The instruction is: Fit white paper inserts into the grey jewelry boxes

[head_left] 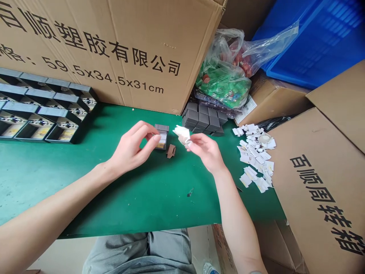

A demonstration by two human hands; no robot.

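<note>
Right hand (205, 151) pinching white paper (181, 131); left hand (131, 146) curled at box (163, 137), grip unclear. Light pinch best, box steady, brown piece (171, 151) clear.

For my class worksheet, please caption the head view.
Above a green table, the right hand holds white pieces; the left hand is close to an open grey box.

Shows dark grey on the small open box (162, 128), white on the bunched pieces (181, 131) right of it, brown on the folded piece (171, 151) just beside it, plain green on the tabletop (159, 190) beneath it, and black lettering on the tan carton (128, 49) behind it.
</note>
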